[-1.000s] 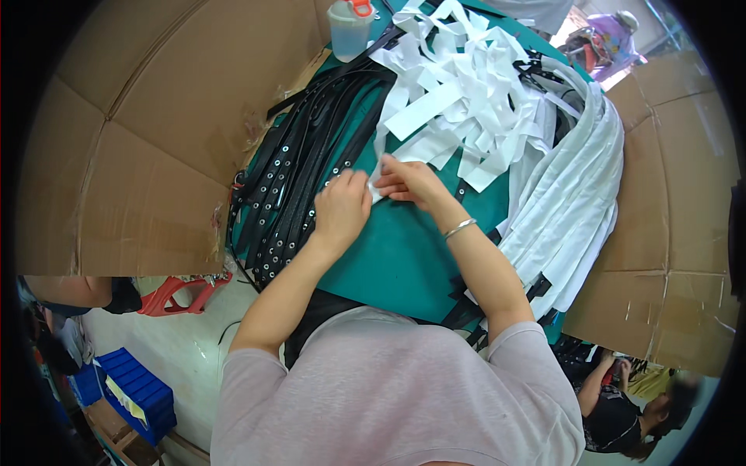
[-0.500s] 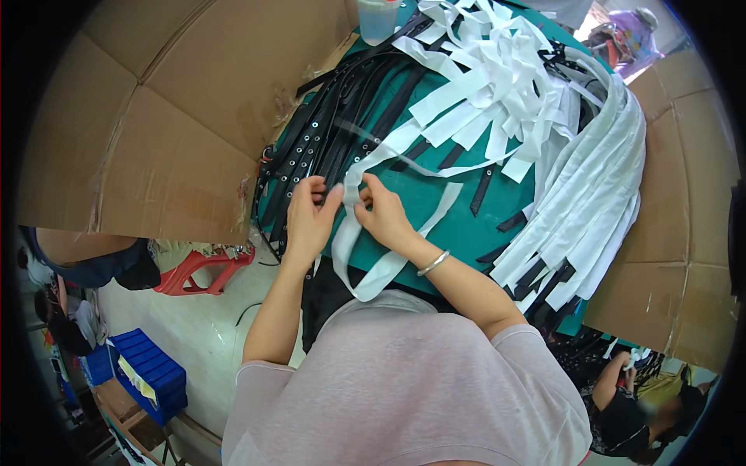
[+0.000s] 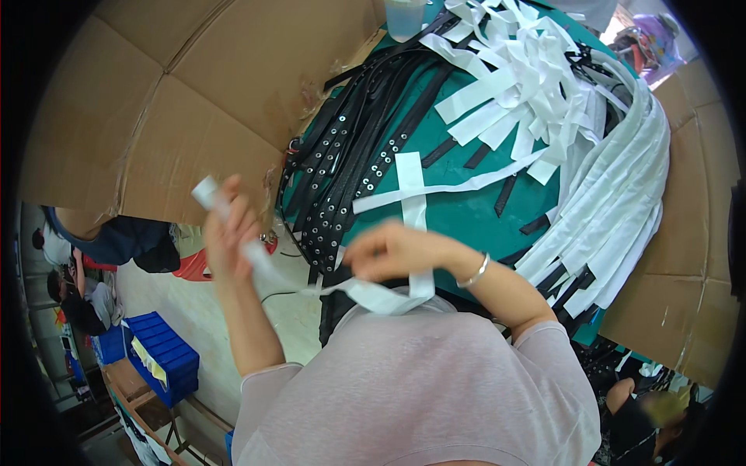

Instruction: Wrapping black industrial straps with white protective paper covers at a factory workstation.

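A long white fabric strip (image 3: 381, 298) runs from my left hand (image 3: 232, 237), across in front of my body and up onto the green tabletop. My left hand is closed on it near one end, the short end sticking out above the fingers. Motion blurs my right hand (image 3: 400, 250), which is over the table's near edge just above the strip; its fingers are smeared, so their grip cannot be told. A second white strip (image 3: 458, 185) lies across the first one on the green table (image 3: 458, 221).
Black straps with metal eyelets (image 3: 334, 155) lie on the table's left. White strips (image 3: 513, 85) are heaped at the back, and a bundle of white strips (image 3: 614, 194) hangs at the right. Cardboard (image 3: 210, 101) walls both sides. A plastic cup (image 3: 404, 22) stands at the back.
My left hand has moved left and away from the right, drawing the strip with it. My right hand has dropped nearer my body. The second strip now lies flat on the table.
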Tool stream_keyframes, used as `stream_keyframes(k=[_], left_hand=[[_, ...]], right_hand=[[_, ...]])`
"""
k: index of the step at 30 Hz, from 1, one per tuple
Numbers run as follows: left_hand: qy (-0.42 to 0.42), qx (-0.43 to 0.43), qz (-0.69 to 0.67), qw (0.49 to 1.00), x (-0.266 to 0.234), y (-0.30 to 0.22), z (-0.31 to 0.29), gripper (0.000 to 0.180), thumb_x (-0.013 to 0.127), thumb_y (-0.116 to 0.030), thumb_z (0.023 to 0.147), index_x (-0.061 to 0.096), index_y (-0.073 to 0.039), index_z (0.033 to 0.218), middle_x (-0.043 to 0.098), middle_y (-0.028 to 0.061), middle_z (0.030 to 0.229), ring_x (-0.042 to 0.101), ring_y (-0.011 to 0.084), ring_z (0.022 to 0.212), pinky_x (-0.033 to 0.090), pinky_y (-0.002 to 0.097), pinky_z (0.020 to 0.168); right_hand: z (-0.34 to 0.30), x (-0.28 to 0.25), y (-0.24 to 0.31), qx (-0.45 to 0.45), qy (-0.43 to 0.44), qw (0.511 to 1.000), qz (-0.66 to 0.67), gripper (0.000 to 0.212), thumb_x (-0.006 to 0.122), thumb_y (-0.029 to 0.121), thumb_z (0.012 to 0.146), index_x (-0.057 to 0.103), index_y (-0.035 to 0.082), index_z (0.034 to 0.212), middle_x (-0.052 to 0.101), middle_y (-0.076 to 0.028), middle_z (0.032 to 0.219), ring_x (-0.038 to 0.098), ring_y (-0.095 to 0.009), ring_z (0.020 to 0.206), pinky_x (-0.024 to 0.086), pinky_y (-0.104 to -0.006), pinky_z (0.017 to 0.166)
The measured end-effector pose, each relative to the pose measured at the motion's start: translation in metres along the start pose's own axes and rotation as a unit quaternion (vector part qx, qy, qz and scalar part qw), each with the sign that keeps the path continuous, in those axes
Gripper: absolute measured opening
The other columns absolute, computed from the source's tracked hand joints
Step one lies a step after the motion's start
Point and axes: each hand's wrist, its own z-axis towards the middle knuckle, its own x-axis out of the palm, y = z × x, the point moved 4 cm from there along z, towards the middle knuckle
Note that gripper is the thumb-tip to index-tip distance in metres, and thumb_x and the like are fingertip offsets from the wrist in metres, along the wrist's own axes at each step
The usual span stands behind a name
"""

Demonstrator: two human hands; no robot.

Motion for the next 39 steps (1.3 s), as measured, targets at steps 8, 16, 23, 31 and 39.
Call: stream_keyframes(k=[8, 16, 23, 31, 39], left_hand=[[-0.342, 0.453, 0.65, 0.505, 0.087, -0.21, -0.237, 0.034, 0.05, -0.025, 0.095, 0.062, 0.005, 0.106, 0.063, 0.0081, 0.095, 0.058, 0.0132, 0.078, 0.046, 0.0239, 0.074], [-0.105, 0.077, 0.607, 0.784, 0.033, -0.028, -0.095, 0.014, 0.061, -0.003, 0.077, 0.063, 0.0, 0.09, 0.065, 0.0083, 0.08, 0.059, 0.0145, 0.067, 0.05, 0.0267, 0.063], [0.029, -0.085, 0.36, 0.929, 0.066, 0.139, -0.012, 0.011, 0.07, 0.005, 0.074, 0.069, 0.003, 0.085, 0.068, 0.0099, 0.078, 0.063, 0.0116, 0.07, 0.049, 0.0216, 0.065], [0.026, -0.057, 0.392, 0.918, 0.083, 0.156, -0.017, 0.01, 0.07, 0.002, 0.077, 0.067, 0.005, 0.086, 0.066, 0.0089, 0.074, 0.061, 0.0105, 0.064, 0.049, 0.0212, 0.059], [0.015, -0.044, 0.414, 0.909, 0.077, 0.15, -0.035, 0.012, 0.062, -0.006, 0.088, 0.067, 0.003, 0.092, 0.067, 0.0071, 0.079, 0.059, 0.007, 0.07, 0.046, 0.0185, 0.061]], right_hand=[[0.108, -0.172, -0.071, 0.155, -0.521, 0.798, -0.261, 0.036, 0.07, 0.032, 0.074, 0.065, -0.004, 0.075, 0.066, -0.022, 0.075, 0.065, -0.035, 0.078, 0.051, -0.04, 0.072], [0.039, -0.149, -0.071, 0.122, -0.334, 0.896, 0.267, 0.016, 0.069, 0.016, 0.081, 0.061, 0.005, 0.073, 0.059, -0.003, 0.061, 0.053, -0.008, 0.049, 0.041, -0.019, 0.046], [-0.07, -0.069, 0.038, 0.048, -0.351, 0.889, 0.291, 0.017, 0.059, 0.013, 0.089, 0.061, -0.003, 0.093, 0.063, -0.008, 0.074, 0.062, -0.012, 0.056, 0.051, -0.0228, 0.051], [-0.097, -0.055, 0.064, -0.064, -0.494, 0.863, 0.089, 0.016, 0.054, 0.01, 0.092, 0.055, -0.005, 0.099, 0.065, -0.016, 0.082, 0.066, -0.019, 0.064, 0.054, -0.0247, 0.055], [-0.097, -0.044, 0.053, -0.053, -0.49, 0.864, 0.101, 0.016, 0.054, 0.01, 0.092, 0.055, -0.005, 0.098, 0.066, -0.017, 0.085, 0.066, -0.019, 0.064, 0.054, -0.025, 0.055]])
